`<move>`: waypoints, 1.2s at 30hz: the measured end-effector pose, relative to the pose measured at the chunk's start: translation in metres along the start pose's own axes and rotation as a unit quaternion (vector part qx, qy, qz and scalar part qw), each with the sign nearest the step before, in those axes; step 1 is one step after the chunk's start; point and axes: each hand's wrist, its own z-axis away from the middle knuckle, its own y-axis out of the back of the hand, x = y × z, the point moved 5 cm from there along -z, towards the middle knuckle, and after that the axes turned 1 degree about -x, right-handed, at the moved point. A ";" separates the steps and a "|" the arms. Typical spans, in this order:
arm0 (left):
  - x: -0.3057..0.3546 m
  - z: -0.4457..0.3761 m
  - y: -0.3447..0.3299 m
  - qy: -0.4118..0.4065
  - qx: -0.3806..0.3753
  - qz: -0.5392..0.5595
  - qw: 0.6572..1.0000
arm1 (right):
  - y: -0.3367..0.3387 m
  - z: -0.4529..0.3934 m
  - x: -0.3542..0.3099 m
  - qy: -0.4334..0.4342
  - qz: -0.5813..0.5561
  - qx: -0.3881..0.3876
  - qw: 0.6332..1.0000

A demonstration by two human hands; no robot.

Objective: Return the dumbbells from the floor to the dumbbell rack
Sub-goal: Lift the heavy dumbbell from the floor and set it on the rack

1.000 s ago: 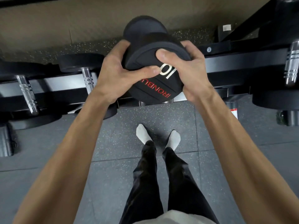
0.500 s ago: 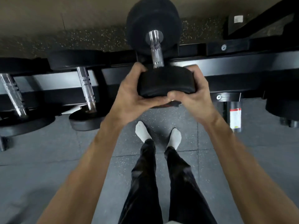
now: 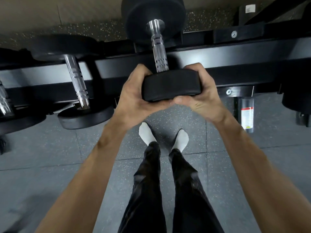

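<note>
At far left we noted a racked dumbbell [image 3: 5, 105], mostly cut off by the frame edge, with only its chrome handle and near head showing. Next to it lay a second racked dumbbell [image 3: 76, 84], handle across the rack [image 3: 218, 59] rails, near head hanging over the front rail. At centre was the dumbbell in hand [image 3: 170, 84]. A second earlier its near head was tipped up toward the camera, end face and lettering showing; half a second earlier it had levelled out, and now it lay along the rack's depth, far head past the rear rail, handle bridging the gap, near head at the front rail. We took this to mean the piece was essentially seated and only the release remained. Our left hand [image 3: 133, 98] cupped the near head from the left, fingers curled round its rim, thumb underneath. Our right hand [image 3: 202, 96] mirrored it on the right side, fingers wrapped over the top edge, thumb meeting the left one beneath. Whether the rack already bore the full weight we could not tell. At far right a dark head of a fourth dumbbell [image 3: 297, 98] showed partly. Count: four dumbbells on or at the rack, two hands, one rack. No dumbbell was visible on the floor [image 3: 67, 148] in this view.
</note>
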 end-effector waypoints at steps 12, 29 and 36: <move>-0.013 0.015 -0.018 -0.081 -0.050 -0.206 0.974 | 0.005 0.025 0.019 0.032 0.298 -0.003 0.954; -0.046 0.036 -0.041 -0.038 -0.049 -0.203 0.977 | -0.002 0.037 0.030 -0.004 0.404 -0.043 0.914; -0.040 0.044 -0.041 0.009 -0.021 -0.236 0.971 | -0.006 0.041 0.025 -0.043 0.380 -0.029 0.924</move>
